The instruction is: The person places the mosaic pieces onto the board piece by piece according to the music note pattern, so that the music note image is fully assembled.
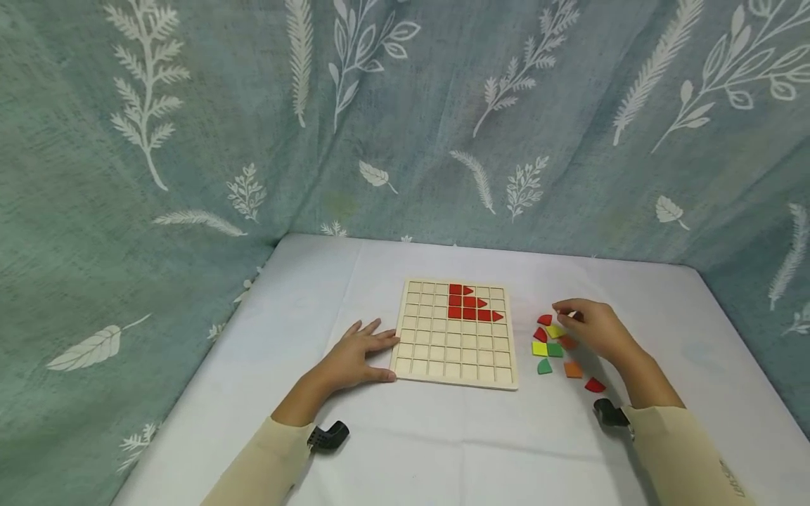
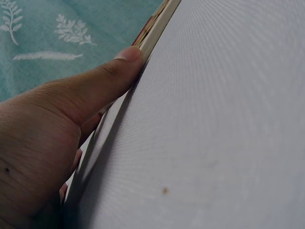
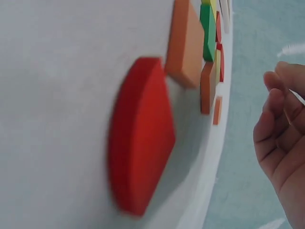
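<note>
Desk (image 1: pixel 411 436): gridded board (image 1: pixel 422 342), three rows part-filled — loose pieces (image 1: pixel 555 350) unplaced; left hand (image 1: pixel 356 357) outspread, touching board; right hand (image 1: pixel 599 329) curled (hold unclear).

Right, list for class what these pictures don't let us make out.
Head view: whether the right grip holds a piece, its fingers blocking sight.
Head view: sleeve lettering, too small.
Left wrist view: the board's full grid, hidden by the low angle.
Right wrist view: the nearest red piece's edges, blurred.
</note>
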The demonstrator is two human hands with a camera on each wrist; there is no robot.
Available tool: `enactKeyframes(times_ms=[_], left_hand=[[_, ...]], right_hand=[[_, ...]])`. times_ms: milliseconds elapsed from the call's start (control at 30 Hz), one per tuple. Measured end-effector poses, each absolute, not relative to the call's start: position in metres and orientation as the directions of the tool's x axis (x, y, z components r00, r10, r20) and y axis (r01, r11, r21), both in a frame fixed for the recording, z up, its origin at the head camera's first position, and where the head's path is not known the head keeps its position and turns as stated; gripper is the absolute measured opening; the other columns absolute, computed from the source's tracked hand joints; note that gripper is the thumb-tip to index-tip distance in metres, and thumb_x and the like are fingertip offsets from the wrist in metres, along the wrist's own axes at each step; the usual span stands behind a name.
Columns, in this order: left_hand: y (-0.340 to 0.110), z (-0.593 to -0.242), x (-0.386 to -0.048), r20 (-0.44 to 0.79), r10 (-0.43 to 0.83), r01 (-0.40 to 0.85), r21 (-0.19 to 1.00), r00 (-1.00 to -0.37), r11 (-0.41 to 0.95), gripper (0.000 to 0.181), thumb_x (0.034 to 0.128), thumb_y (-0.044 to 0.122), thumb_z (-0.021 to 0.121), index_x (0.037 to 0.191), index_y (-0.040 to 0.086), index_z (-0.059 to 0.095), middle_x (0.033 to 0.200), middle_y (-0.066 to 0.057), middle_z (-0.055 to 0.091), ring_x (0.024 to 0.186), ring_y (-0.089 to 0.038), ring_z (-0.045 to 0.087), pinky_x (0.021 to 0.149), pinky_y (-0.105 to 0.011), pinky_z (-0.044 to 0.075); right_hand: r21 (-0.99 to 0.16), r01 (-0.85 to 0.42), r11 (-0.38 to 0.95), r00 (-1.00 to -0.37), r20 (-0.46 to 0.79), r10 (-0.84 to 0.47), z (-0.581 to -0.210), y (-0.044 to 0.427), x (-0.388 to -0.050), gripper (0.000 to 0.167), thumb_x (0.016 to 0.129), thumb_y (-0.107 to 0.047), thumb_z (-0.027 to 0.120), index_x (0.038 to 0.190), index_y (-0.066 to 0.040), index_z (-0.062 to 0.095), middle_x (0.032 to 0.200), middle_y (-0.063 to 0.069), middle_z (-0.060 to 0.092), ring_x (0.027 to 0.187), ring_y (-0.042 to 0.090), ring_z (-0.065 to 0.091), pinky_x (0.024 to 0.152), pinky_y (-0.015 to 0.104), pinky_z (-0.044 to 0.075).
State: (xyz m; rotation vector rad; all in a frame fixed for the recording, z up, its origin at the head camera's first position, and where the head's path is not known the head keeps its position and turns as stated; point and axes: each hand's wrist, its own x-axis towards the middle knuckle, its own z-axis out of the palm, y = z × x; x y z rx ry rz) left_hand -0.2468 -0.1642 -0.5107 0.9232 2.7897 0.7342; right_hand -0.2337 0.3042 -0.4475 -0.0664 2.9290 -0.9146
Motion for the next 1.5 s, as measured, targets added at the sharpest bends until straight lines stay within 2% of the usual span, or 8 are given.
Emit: enactKeyframes(times_ms=[133,333,600,767,967,1067,1267,1500], left_hand=[[-0.166,-0.511,-0.244,0.019,0.580,0.513,0.489,-0.814,0.705,0.086,0.0696,0.072,0.068,0.139,0.022,0.057,0.147,0.014,0.043,0.146,-0.020,0.016,0.118,-0.044,0.000],[-0.165,-0.510,-0.243,0.040,0.585,0.529,0.478,-0.810,0.701,0.086,0.0701,0.073,0.067,0.138,0.022,0.057,0.146,0.013,0.043,0.146,-0.021,0.017,0.118,-0.046,0.002],[-0.164,-0.509,-0.245,0.070,0.592,0.548,0.475,-0.803,0.688,0.085,0.0708,0.071,0.068,0.138,0.021,0.058,0.146,0.010,0.045,0.146,-0.024,0.019,0.118,-0.048,0.003],[-0.164,-0.509,-0.247,0.068,0.585,0.542,0.472,-0.808,0.695,0.084,0.0709,0.070,0.069,0.138,0.022,0.057,0.146,0.011,0.044,0.146,-0.022,0.018,0.118,-0.047,0.002],[-0.163,-0.511,-0.246,0.062,0.582,0.534,0.485,-0.811,0.692,0.084,0.0699,0.070,0.069,0.138,0.022,0.058,0.146,0.012,0.044,0.146,-0.020,0.017,0.118,-0.046,0.001],[-0.163,-0.512,-0.246,0.060,0.581,0.531,0.490,-0.812,0.692,0.085,0.0695,0.072,0.068,0.138,0.022,0.058,0.146,0.013,0.044,0.146,-0.020,0.017,0.118,-0.045,0.001],[-0.164,-0.512,-0.245,0.061,0.578,0.527,0.498,-0.814,0.689,0.085,0.0689,0.072,0.069,0.138,0.022,0.058,0.145,0.013,0.044,0.146,-0.020,0.017,0.118,-0.045,0.000],[-0.164,-0.513,-0.247,0.076,0.583,0.541,0.487,-0.809,0.686,0.085,0.0695,0.071,0.069,0.138,0.022,0.058,0.145,0.013,0.044,0.146,-0.021,0.018,0.118,-0.046,0.001]], right_hand=[[-0.581,0.025,0.813,-0.997,-0.072,-0.020,-0.453,0.310,-0.222,0.036,0.097,-0.020,0.062,0.130,-0.005,0.061,0.113,0.014,0.063,0.090,0.028,0.054,0.071,0.035,0.054],[-0.590,0.034,0.807,-0.999,-0.015,0.031,-0.459,0.320,-0.207,0.034,0.098,-0.019,0.060,0.128,-0.004,0.061,0.116,0.018,0.062,0.097,0.032,0.057,0.079,0.046,0.053],[-0.619,0.059,0.783,-0.998,-0.010,0.067,-0.460,0.327,-0.199,0.037,0.098,-0.020,0.060,0.131,-0.004,0.060,0.119,0.019,0.061,0.102,0.035,0.057,0.079,0.047,0.053],[-0.627,0.053,0.778,-0.998,-0.020,0.052,-0.457,0.333,-0.216,0.040,0.098,-0.021,0.061,0.134,-0.005,0.056,0.127,0.020,0.057,0.108,0.038,0.053,0.077,0.046,0.053],[-0.595,0.146,0.790,-0.983,-0.179,0.046,-0.456,0.336,-0.244,0.049,0.096,-0.020,0.063,0.142,-0.010,0.050,0.133,0.026,0.049,0.108,0.040,0.054,0.081,0.048,0.054],[-0.579,0.163,0.799,-0.972,-0.233,0.030,-0.455,0.336,-0.253,0.053,0.095,-0.017,0.064,0.144,-0.009,0.047,0.135,0.028,0.047,0.107,0.039,0.053,0.084,0.049,0.053],[-0.540,0.118,0.833,-0.969,-0.248,-0.023,-0.456,0.334,-0.266,0.055,0.094,-0.013,0.065,0.145,-0.009,0.045,0.138,0.027,0.046,0.108,0.039,0.051,0.088,0.051,0.050],[-0.538,0.102,0.837,-0.970,-0.242,-0.038,-0.462,0.333,-0.275,0.051,0.091,-0.008,0.067,0.140,-0.005,0.051,0.135,0.021,0.052,0.107,0.037,0.053,0.088,0.046,0.053]])
